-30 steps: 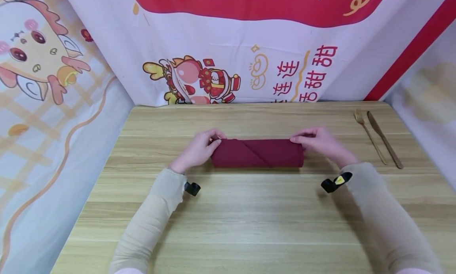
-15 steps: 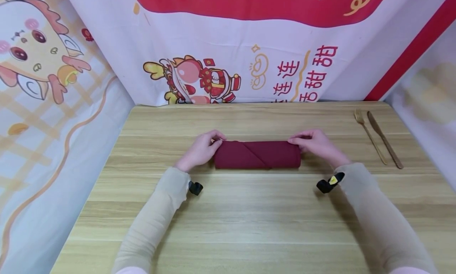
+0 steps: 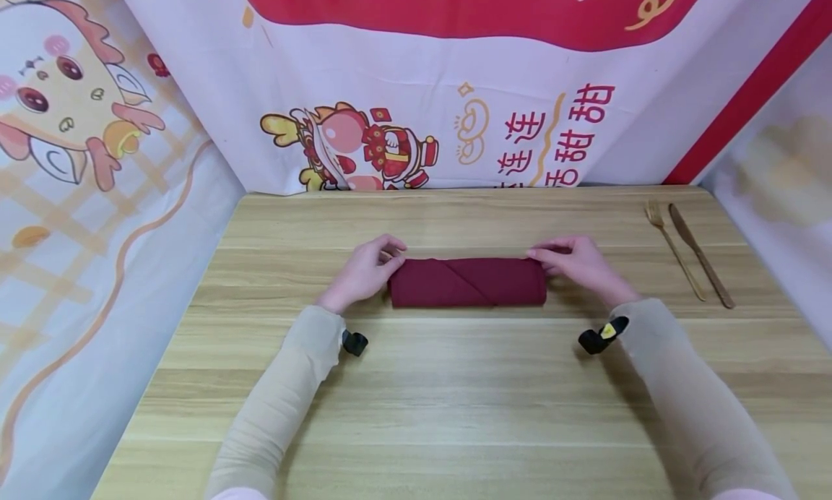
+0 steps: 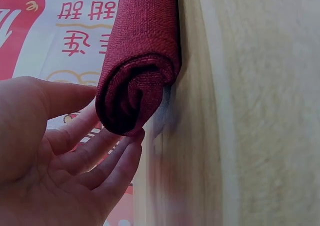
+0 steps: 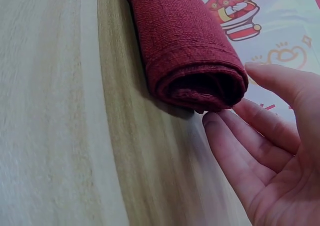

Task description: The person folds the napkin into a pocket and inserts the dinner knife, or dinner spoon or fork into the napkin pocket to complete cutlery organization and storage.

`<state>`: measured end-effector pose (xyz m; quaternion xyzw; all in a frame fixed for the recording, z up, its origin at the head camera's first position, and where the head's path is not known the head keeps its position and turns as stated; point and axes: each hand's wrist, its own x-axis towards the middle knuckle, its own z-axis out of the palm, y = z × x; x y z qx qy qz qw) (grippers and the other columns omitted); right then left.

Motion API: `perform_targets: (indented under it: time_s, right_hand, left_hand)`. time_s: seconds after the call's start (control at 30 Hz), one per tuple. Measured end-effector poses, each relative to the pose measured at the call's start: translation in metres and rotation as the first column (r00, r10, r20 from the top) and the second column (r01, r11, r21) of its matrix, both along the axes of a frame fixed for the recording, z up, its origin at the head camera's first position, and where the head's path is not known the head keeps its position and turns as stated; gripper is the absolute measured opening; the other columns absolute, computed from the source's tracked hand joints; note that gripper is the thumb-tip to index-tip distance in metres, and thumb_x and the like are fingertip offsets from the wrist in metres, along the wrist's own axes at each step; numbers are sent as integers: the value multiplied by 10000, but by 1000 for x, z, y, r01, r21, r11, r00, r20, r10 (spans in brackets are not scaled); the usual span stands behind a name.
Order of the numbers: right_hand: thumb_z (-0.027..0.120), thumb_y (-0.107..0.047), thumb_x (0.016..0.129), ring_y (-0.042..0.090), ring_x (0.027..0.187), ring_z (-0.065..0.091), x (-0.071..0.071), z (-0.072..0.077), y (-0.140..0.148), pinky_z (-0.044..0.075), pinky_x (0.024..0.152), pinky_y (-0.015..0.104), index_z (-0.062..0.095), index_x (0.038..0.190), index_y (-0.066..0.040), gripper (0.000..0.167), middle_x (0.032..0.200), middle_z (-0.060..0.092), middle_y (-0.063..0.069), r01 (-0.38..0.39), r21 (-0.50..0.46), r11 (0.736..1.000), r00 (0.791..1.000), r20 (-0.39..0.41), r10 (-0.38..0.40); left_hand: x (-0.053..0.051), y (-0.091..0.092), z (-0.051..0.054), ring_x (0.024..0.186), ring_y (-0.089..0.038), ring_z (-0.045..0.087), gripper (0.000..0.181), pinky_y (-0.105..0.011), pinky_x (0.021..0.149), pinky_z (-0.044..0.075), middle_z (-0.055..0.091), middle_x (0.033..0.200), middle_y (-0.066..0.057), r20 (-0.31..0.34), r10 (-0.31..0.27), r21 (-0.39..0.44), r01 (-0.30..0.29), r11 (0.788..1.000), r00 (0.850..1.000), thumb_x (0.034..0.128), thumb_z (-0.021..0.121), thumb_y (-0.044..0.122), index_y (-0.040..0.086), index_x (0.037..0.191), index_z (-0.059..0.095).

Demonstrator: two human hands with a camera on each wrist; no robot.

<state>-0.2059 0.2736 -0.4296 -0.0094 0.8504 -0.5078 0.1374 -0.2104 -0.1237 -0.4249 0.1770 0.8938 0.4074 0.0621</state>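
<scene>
Leftmost on my feed, the left hand (image 3: 362,272) held one end of the rolled cloth (image 3: 468,283) in a narrow pinch, thumb against its side and a fingertip at its lower edge; how firmly it pressed I could not tell. Compared with a second earlier, those fingers had barely shifted, but the opposite ones had drawn in a little toward them, and the roll looked slightly shorter from the head camera. I read that as the roll having been lowered onto the table (image 3: 455,384), and judged the rolling itself finished, with only its position being steadied; whether its whole underside met the wood I could not tell.

Between the two sets of fingers, the roll lay crosswise, its long axis running from left fingertips to right fingertips, roughly in line with the table's far edge. One coiled end faced each hand, and a fold edge slanted across its top, nearer the right fingers at its near end.

The right hand (image 3: 578,261) pinched the other end, its thumb and fingers about a roll's thickness apart. Well beyond those fingers, to the right, lay the fork (image 3: 674,249), then the knife (image 3: 701,256), both untouched.
</scene>
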Motion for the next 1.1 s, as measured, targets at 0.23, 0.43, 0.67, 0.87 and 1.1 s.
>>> perform_targets:
  time_s: [0.23,0.43,0.67,0.87,1.1]
  right_hand:
    - [721,-416,958,224,952,720,4,6,4,571,861,352,663,1290,8,541,1153,712,168,-4,24,1000,998,-70,6]
    - [730,-464,938,287,1005,694,10,13,8,564,858,358,680,1272,-33,548,1129,724,137,9,61,998,994,-108,-2]
    - [746,-452,928,322,983,677,19,17,12,569,812,366,694,1225,-22,525,1100,714,162,-20,92,996,992,-120,31]
    - [762,-487,902,301,959,678,29,16,15,565,774,361,713,1227,-48,549,1091,724,132,-27,109,994,994,-100,38]
    - [784,-464,890,295,886,699,36,12,14,570,714,360,734,1186,-65,500,1029,741,126,-65,104,992,991,-113,76]
  left_hand:
    - [6,-7,1,1097,-289,639,391,-431,978,504,649,1227,-174,8,16,35,-16,999,1000,1029,627,164,-7,1376,571]
    - [17,-17,4,1107,-277,631,427,-428,980,500,640,1247,-159,-7,30,19,-30,999,1000,1031,634,216,-2,1390,556]
    - [34,-24,2,1107,-266,630,426,-417,982,499,644,1235,-129,-40,14,-20,-14,1000,999,1017,653,221,1,1368,557]
    - [48,-27,2,1132,-278,619,454,-435,998,491,626,1294,-144,-53,-5,-32,3,999,999,1006,671,233,2,1381,559]
    - [59,-26,1,1075,-251,632,357,-418,966,506,669,1171,-112,-60,-15,-65,11,998,998,993,693,234,12,1264,625]
